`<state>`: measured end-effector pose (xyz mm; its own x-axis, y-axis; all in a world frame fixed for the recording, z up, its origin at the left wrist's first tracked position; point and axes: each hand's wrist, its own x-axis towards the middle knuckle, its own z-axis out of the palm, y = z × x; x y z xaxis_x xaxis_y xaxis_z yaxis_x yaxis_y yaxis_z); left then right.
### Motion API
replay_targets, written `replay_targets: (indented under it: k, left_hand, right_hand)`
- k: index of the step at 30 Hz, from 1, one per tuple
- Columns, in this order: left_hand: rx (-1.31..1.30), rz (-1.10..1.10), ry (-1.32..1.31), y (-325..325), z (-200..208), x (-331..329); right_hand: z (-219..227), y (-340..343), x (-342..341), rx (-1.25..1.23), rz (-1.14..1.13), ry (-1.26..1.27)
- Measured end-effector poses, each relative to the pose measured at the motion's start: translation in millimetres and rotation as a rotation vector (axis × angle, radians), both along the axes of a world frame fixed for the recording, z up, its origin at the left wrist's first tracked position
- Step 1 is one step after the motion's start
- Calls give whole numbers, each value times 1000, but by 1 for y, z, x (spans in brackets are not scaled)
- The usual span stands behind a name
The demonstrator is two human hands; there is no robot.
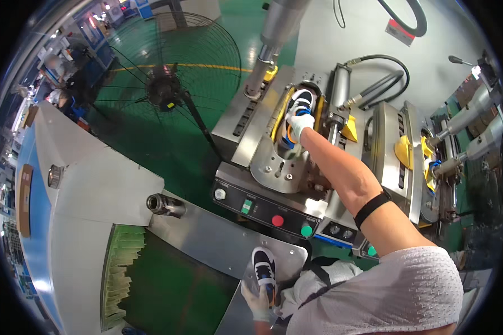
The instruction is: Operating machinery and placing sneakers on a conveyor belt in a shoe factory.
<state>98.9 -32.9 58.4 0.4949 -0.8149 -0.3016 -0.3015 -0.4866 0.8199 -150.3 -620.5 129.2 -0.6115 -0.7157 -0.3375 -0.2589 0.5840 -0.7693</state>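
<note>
My right arm reaches out to the press, where my white-gloved right hand (300, 124) is closed on a black, white and blue sneaker (303, 102). That sneaker lies in the metal bed (271, 159) between yellow side pads, its near end partly covered by the hand. Close to my body, my gloved left hand (256, 304) is closed around the near end of a second sneaker (264, 268), of black and white with blue and orange. This one rests over the metal ledge (218, 237), toe pointing away from me.
A control panel (262, 209) with red and green buttons fronts the press. A thick cylinder (271, 44) stands over its left side. Another press station (394, 151) adjoins at right. A caged fan (165, 89) stands far left; a short metal tube (165, 205) sits on the ledge.
</note>
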Motion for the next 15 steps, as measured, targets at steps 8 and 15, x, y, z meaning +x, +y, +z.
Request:
replay_targets:
  k: [8,15]
  left_hand:
    - [-70,-113,187,-16,-27,-10]
    - [-77,-68,146,3,-13,-14]
  right_hand:
    - [1,16,25,-113,-91,100]
    - [2,23,36,48,-16,50]
